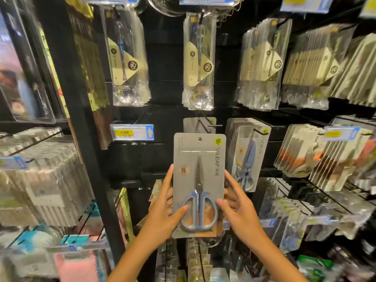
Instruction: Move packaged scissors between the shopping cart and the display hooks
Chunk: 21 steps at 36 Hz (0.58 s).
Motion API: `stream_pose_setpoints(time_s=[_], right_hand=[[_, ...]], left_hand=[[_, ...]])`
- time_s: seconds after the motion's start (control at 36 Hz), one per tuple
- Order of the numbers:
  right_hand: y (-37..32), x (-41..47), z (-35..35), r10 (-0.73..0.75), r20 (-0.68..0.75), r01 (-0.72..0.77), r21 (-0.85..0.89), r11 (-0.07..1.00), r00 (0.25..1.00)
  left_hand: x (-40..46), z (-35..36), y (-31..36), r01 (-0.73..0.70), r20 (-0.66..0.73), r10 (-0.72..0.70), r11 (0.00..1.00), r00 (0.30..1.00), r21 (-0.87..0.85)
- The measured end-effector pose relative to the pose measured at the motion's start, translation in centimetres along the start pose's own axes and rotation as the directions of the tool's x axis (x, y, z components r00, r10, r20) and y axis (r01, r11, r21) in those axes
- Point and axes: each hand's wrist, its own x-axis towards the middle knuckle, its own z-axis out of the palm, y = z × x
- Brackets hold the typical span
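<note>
A grey card pack of blue-handled scissors is held upright in front of the display wall. My left hand grips its lower left edge, thumb on the front. My right hand holds the lower right edge, thumb across the handle. The pack's hang hole sits just below a black display hook, which carries one grey pack behind. A row of the same scissors packs hangs to the right. The shopping cart is out of view.
Clear-bagged utensils hang above. A yellow price tag sits left of the hook. A black upright post divides the panels. Packed goods hang on hooks at left, right and below my arms.
</note>
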Motion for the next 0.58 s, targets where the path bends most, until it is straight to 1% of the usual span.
stream_pose_setpoints(time_s=[0.11, 0.22, 0.33, 0.39, 0.5, 0.58], right_hand=[[0.3, 0.5, -0.9, 0.007, -0.063, -0.008, -0.003, 1.0, 0.998], [0.2, 1.0, -1.3, 0.013, -0.086, -0.007, 0.068, 0.998, 0.996], [0.6, 1.6, -1.5, 0.0, -0.116, 0.007, 0.059, 0.998, 0.993], [0.5, 1.8, -1.6, -0.005, -0.114, 0.012, 0.062, 0.998, 0.994], [0.9, 1.9, -2.0, -0.006, -0.092, 0.013, 0.077, 0.997, 0.996], [1.3, 2.0, -2.1, 0.002, -0.105, 0.008, 0.098, 0.995, 0.994]], left_hand=[[1.7, 0.7, 0.2, 0.014, 0.039, -0.013, 1.0, 0.999, -0.016], [2.9, 1.4, 0.4, 0.039, 0.036, -0.037, 0.998, 0.999, -0.053], [3.5, 2.2, 0.5, 0.044, 0.027, -0.042, 0.996, 0.999, -0.078], [3.8, 2.3, 0.3, 0.052, 0.048, -0.048, 0.995, 0.998, -0.09], [4.1, 2.3, 0.1, 0.05, 0.133, -0.038, 0.994, 0.99, -0.094], [4.4, 2.2, 0.0, 0.054, 0.147, -0.039, 0.994, 0.988, -0.099]])
